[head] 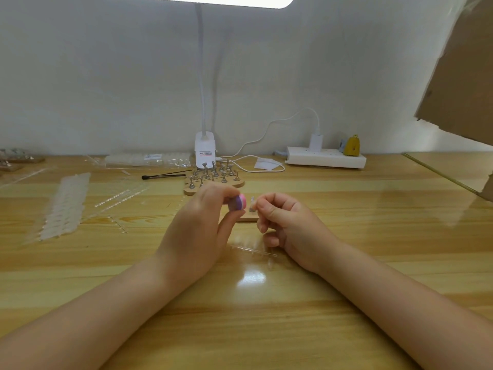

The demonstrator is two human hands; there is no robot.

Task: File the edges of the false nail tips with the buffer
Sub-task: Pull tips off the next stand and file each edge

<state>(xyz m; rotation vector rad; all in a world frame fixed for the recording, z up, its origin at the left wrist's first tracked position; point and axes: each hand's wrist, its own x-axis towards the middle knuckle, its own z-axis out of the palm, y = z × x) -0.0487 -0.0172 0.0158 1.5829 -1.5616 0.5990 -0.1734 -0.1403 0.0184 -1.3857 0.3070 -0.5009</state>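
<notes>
Above the middle of the wooden surface (346, 236), the left hand (197, 231) pinches a small pink-and-purple buffer (238, 202) between thumb and curled fingers (226, 192), its end facing right. Just beside it, the right hand (288, 225) has its fingers (262, 206) curled together, pinching a small clear false nail tip (251, 203) on a stand; whether buffer and tip touch is too blurred to tell. A clear strip of nail tips (253, 248) lies on the surface below the hands. Behind them stands a wooden holder of metal stands (213, 176), with more rows of tips (64, 206) lying far left.
</notes>
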